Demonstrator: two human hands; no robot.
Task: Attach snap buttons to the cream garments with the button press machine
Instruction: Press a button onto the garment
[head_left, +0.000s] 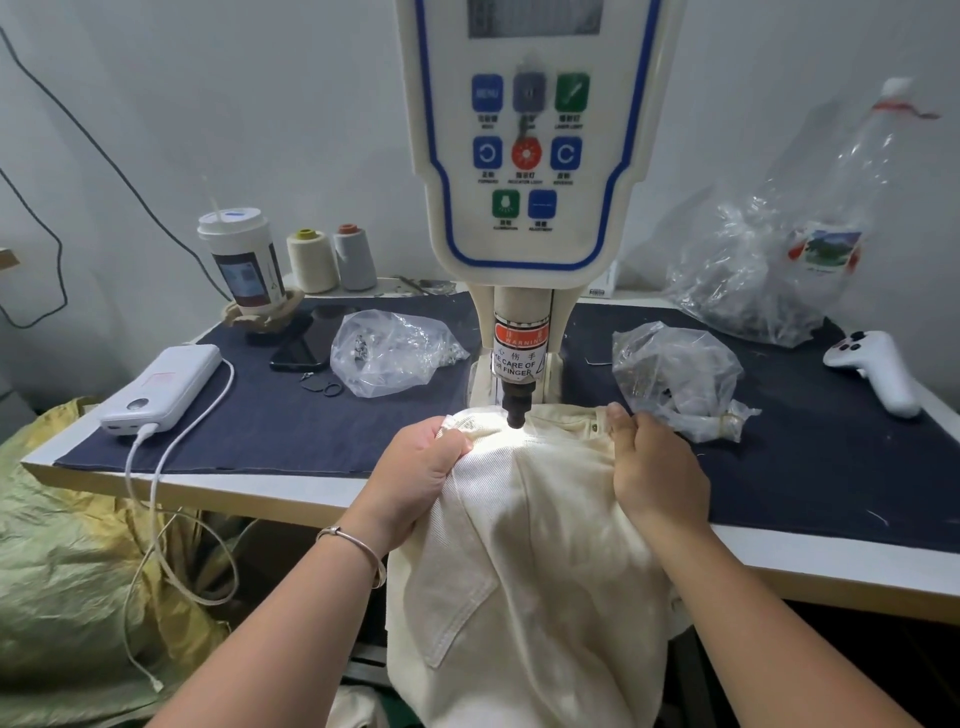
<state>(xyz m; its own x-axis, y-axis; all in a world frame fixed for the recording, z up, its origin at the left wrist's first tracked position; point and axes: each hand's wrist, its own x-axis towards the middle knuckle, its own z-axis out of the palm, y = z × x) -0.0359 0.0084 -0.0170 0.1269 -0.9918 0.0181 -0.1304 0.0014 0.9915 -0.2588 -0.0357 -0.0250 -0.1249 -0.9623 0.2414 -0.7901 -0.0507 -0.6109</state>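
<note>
While the left hand (423, 462) bunches the cream garment (524, 561) in curled fingers at its near-left edge, the right hand (655, 467) grips the cloth on the other side, thumb up top and fingers tucked under the fold. Between the two hands the waistband is stretched taut, and it sits right under the dark punch tip (517, 410) of the button press machine (524, 156), lit by a bright spot of light. The fabric is a ribbed, twill-like weave with stitched pocket seams, and the rest of it hangs off the front edge of the desk (291, 488) toward the person. A small metal snap (594, 427) shows on the waistband just beside the right thumb. On the left wrist, a thin silver bangle (358, 548).

Wider now: the machine's head is glossy cream plastic with blue trim and coloured square keys, and a red warning label wraps its cylinder. The desk wears a dark navy cloth. Crinkled clear plastic bags (389, 351) lie either side of the press. Left of that, a white power bank (166, 387) with its cable, a dark phone (306, 343), a lidded paper cup (241, 254) and two thread cones (332, 257). Far right, a white handheld controller (878, 364).
</note>
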